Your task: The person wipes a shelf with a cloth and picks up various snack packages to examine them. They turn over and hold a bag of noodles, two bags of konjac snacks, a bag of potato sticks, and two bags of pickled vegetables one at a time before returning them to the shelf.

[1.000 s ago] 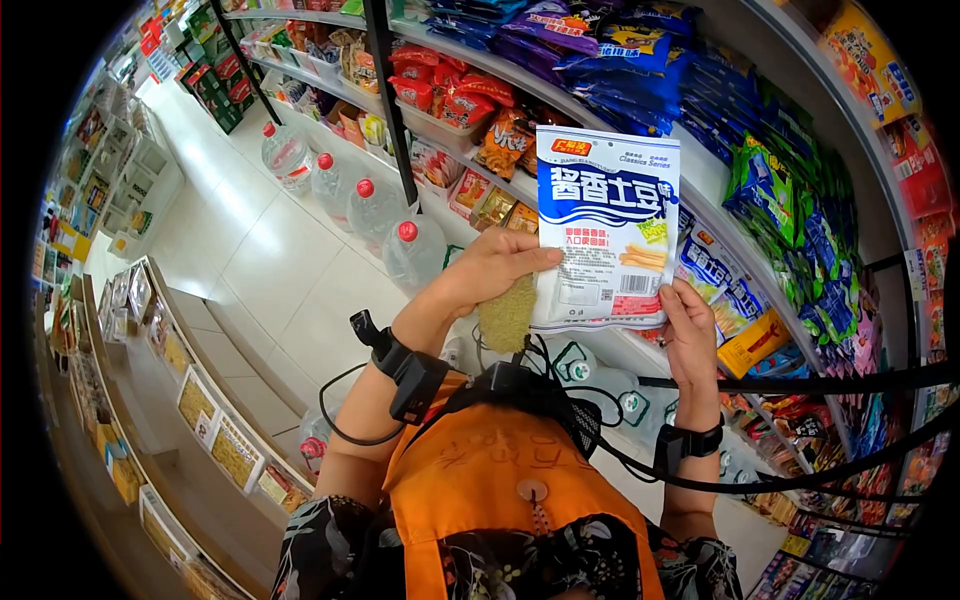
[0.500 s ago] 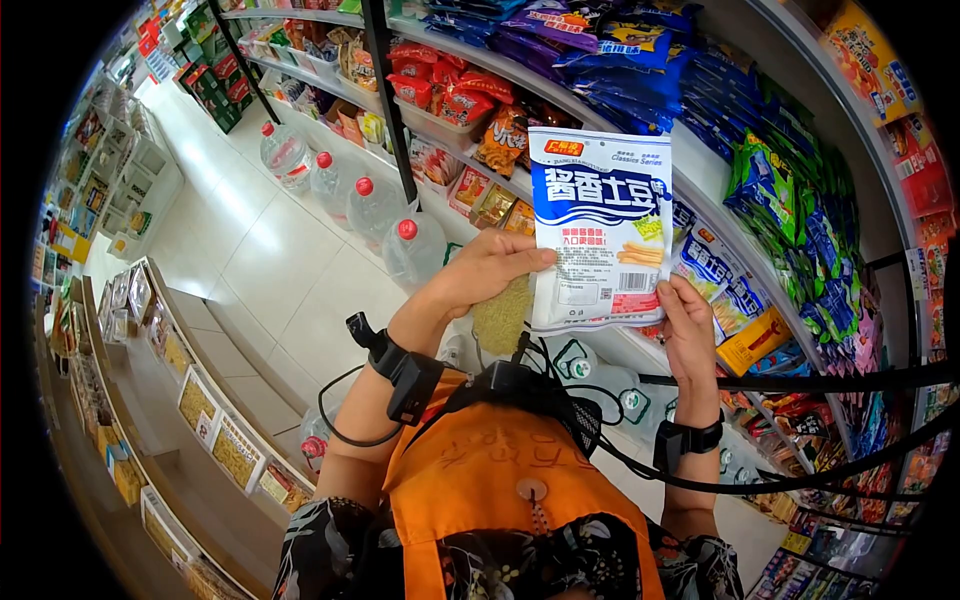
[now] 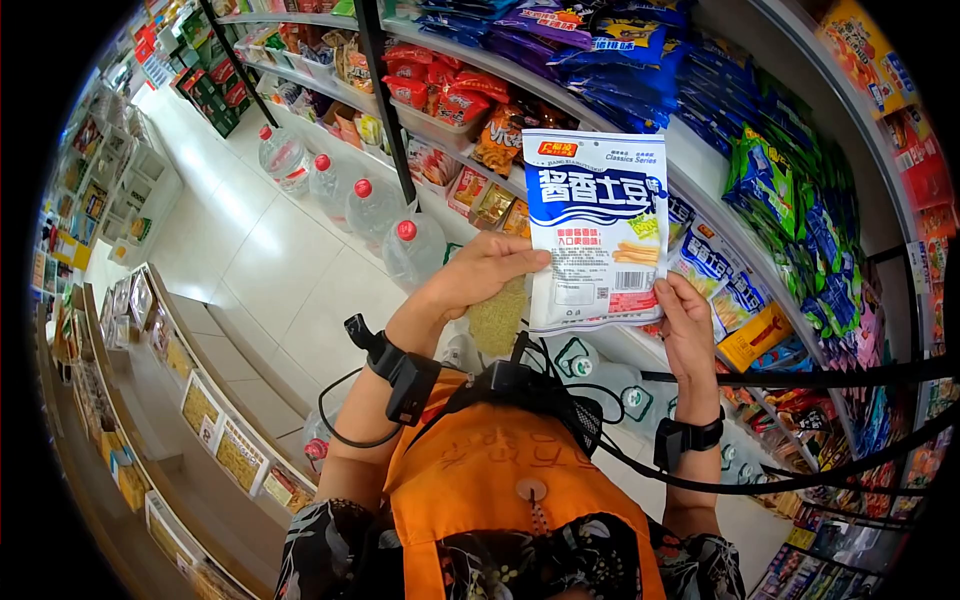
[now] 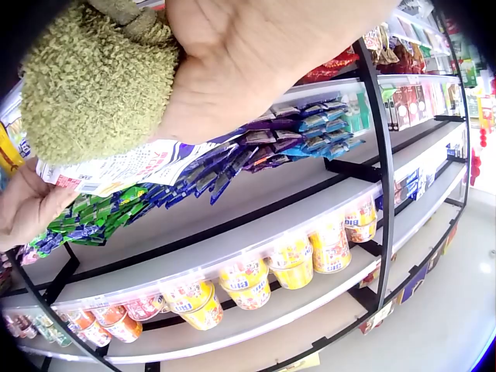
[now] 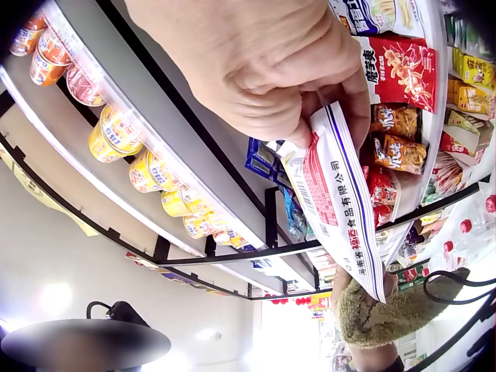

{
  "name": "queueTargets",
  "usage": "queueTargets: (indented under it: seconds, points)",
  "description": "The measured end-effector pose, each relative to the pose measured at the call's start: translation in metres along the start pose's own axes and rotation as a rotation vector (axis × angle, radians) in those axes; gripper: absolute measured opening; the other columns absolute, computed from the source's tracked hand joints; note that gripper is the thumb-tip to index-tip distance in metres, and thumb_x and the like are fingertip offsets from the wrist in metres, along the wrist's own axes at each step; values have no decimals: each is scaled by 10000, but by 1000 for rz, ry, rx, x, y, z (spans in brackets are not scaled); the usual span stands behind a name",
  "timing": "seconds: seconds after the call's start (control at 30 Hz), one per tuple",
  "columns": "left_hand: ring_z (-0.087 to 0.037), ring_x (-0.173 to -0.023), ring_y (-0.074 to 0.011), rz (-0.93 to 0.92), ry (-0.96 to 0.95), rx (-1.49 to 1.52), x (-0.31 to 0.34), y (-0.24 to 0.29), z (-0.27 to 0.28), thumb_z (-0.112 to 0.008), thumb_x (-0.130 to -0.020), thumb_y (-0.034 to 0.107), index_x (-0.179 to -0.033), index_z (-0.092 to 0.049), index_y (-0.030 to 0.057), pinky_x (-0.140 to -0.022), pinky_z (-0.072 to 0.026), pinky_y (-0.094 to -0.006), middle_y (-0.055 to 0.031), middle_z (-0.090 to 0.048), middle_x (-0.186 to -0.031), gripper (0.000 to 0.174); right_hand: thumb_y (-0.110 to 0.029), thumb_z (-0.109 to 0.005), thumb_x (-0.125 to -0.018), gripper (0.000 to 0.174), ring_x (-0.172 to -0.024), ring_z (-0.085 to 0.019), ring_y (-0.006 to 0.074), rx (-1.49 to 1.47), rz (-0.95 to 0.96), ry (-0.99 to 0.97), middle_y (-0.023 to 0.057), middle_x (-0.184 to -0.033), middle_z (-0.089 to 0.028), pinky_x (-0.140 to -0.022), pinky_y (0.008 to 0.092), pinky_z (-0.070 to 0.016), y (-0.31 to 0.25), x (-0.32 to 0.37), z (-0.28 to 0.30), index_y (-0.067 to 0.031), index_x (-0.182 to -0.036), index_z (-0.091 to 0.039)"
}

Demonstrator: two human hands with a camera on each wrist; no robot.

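Observation:
Both hands hold up a white and blue snack bag [image 3: 598, 235], its printed side with small text and a barcode turned toward the head camera. My left hand [image 3: 485, 272] pinches the bag's left edge, thumb on the front. A fuzzy olive-green cloth [image 3: 497, 322] hangs beneath that palm; the left wrist view shows the cloth [image 4: 97, 89] bunched against the hand. At the lower right corner, my right hand [image 3: 688, 322] pinches the bag with thumb and fingers. The right wrist view shows the bag's bottom edge [image 5: 353, 209] between those fingers.
Shelves beside the hands carry blue and green snack bags [image 3: 765, 190] and red packets [image 3: 450, 90]. Large water bottles [image 3: 412, 255] with red caps stand on the floor. A low display rack [image 3: 215, 420] is at the left. Black cables [image 3: 800, 380] cross near the right forearm.
The bag and both hands have shifted slightly left in the head view, and the bag sits a little lower. Both hands keep their hold on it.

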State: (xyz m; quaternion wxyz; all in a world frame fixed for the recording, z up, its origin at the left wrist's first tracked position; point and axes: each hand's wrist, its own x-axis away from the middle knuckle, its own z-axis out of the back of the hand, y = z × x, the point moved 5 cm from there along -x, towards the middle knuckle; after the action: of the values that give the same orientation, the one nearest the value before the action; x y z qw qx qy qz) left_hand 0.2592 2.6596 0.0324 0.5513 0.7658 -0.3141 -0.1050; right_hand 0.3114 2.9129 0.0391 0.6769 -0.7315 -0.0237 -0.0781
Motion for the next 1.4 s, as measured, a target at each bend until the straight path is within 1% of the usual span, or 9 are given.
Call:
queueTargets:
  seconds: [0.83, 0.93, 1.03, 1.17, 1.23, 1.27, 1.33, 1.37, 1.4]
  points:
    - [-597, -943, -110, -11, -1, -30, 4, 2, 1, -565, -929, 189, -1166, -619, -6, -846, -468, -243, -69, -660, -1074, 312, -160, -548, -949, 262, -801, -613, 69, -3, 20, -4, 54, -969, -669, -699, 203, -492, -2, 2, -4, 8, -1143, -601]
    - [-594, -951, -110, 10, 3, -38, 5, 1, 2, -565, -929, 194, -1170, -619, 0, -854, -463, -242, -70, -659, -1079, 315, -161, -547, -950, 263, -800, -612, 69, 1, 25, -9, 53, -968, -669, -701, 203, -491, -3, 1, -5, 9, -1142, -602]
    - [-605, -932, -110, 13, 8, -22, 4, 0, 4, -584, -919, 174, -1172, -608, -30, -826, -485, -240, -75, -652, -1088, 325, -162, -548, -950, 263, -797, -609, 67, 2, 22, -17, 52, -965, -668, -703, 202, -490, -3, 0, -5, 9, -1142, -602]
    - [-606, -935, -113, 9, 5, -8, 4, -2, 6, -585, -918, 175, -1156, -616, -31, -831, -485, -243, -77, -653, -1086, 316, -166, -551, -949, 267, -796, -604, 66, 6, 22, -15, 45, -962, -667, -704, 200, -488, -4, 0, -9, 4, -1148, -602]
    - [-607, -934, -114, 16, 1, -1, 4, -2, 7, -579, -919, 165, -1129, -629, -35, -835, -485, -244, -81, -647, -1102, 295, -153, -553, -947, 255, -802, -605, 68, 11, 43, 3, 45, -959, -668, -702, 203, -485, -5, 0, -9, 14, -1131, -607]
    - [-606, -933, -114, -15, 69, -61, 4, -3, 13, -573, -921, 157, -1140, -618, -35, -834, -483, -243, -82, -645, -1107, 294, -147, -553, -946, 249, -805, -606, 69, 11, 55, 15, 46, -958, -668, -701, 204, -484, -5, 0, -9, 19, -1122, -610]
    - [-604, -931, -113, -79, 177, -192, 4, -5, 24, -560, -924, 139, -1161, -597, -34, -831, -478, -239, -83, -641, -1117, 296, -132, -555, -942, 225, -803, -601, 61, 152, 203, 70, 25, -951, -666, -700, 210, -482, -10, 0, -13, 15, -1100, -620]
    - [-588, -953, -112, -122, 220, -184, 4, -2, 25, -579, -910, 165, -1186, -572, -34, -836, -463, -237, -81, -637, -1120, 341, -124, -556, -940, 214, -802, -599, 56, 223, 274, 119, 15, -947, -664, -700, 214, -481, -14, 3, -13, 12, -1089, -624]
    - [-571, -974, -111, -163, 252, -176, 5, 2, 23, -598, -897, 192, -1211, -546, -35, -841, -448, -235, -79, -634, -1122, 391, -104, -548, -937, 176, -781, -614, 93, 428, 321, 211, 28, -928, -675, -692, 235, -477, -19, 7, -16, -2, -1050, -635]
